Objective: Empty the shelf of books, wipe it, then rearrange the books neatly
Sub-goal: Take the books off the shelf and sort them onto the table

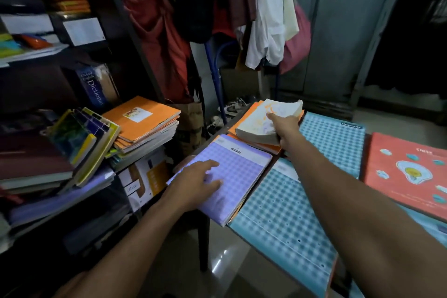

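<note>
My right hand (286, 132) grips a thick white paperback (262, 123) by its near corner, thumb on the cover, over an orange notebook on the table. My left hand (197, 182) lies flat with straight fingers on a purple checked notebook (242, 172) at the table's left edge. On the dark shelf (135, 38) at left sit an orange notebook stack (142, 123), a leaning pile of books (79, 143) and a blue dictionary (93, 88).
Blue checked notebooks (285, 222) and a red notebook with a fried-egg drawing (406, 172) cover the table to the right. Clothes (268, 14) hang on a rack behind it. A grey metal cupboard (343, 31) stands at the back. Tiled floor (217, 273) shows below.
</note>
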The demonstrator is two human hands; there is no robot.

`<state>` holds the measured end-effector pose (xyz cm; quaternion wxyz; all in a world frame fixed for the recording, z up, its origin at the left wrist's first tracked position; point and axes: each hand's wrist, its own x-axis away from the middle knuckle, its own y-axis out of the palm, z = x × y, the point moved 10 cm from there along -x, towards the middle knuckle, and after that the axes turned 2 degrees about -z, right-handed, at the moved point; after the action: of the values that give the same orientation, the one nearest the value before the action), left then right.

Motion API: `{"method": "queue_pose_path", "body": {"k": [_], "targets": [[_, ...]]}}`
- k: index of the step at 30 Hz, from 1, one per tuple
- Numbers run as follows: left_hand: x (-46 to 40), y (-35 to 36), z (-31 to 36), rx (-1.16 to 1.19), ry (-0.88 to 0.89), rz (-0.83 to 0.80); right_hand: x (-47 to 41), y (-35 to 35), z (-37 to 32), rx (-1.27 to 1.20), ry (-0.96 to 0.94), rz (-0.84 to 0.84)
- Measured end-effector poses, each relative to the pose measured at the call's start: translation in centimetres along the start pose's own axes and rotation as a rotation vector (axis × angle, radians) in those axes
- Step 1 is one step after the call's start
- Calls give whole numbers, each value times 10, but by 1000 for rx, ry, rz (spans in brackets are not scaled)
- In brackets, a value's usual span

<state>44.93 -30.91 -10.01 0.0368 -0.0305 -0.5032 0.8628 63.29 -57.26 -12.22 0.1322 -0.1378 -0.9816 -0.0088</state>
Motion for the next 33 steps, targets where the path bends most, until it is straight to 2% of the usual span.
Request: {"method": "queue_pose_path", "body": {"k": [3,5,8,10,13,16,18,20,22,24,26,28,30,33], "targets": [[14,-22,-1,50,9,85,45,-6,-34,394,-179,167],[31,-46,0,88,26,149,88,17,-57,380,-351,119],[79,-97,-12,208,21,332,167,96,-68,317,-595,-166],[128,-138,-39,256,-42,523,240,162,-66,295,-703,-412],[216,-200,-82,115,-142,843,366,246,-59,337,-952,-725],[303,-250,-119,-2,-213,1156,469,302,-40,452,-1310,-865],[350,-274,-144,-120,-316,1282,512,330,-28,530,-1435,-927],[371,-283,-193,-66,-551,1184,532,349,-22,587,-1468,-935],[377,-267,-251,273,-756,1001,538,361,-20,590,-1483,-928],[376,-249,-280,601,-797,943,537,370,-6,666,-1466,-951],[372,-248,-286,624,-797,900,529,381,15,869,-1502,-891],[364,-252,-287,542,-817,831,513,386,29,1022,-1467,-796],[354,-250,-286,502,-814,767,501,389,33,1031,-1391,-792],[343,-242,-292,630,-836,720,495,394,31,864,-1182,-872]]}}
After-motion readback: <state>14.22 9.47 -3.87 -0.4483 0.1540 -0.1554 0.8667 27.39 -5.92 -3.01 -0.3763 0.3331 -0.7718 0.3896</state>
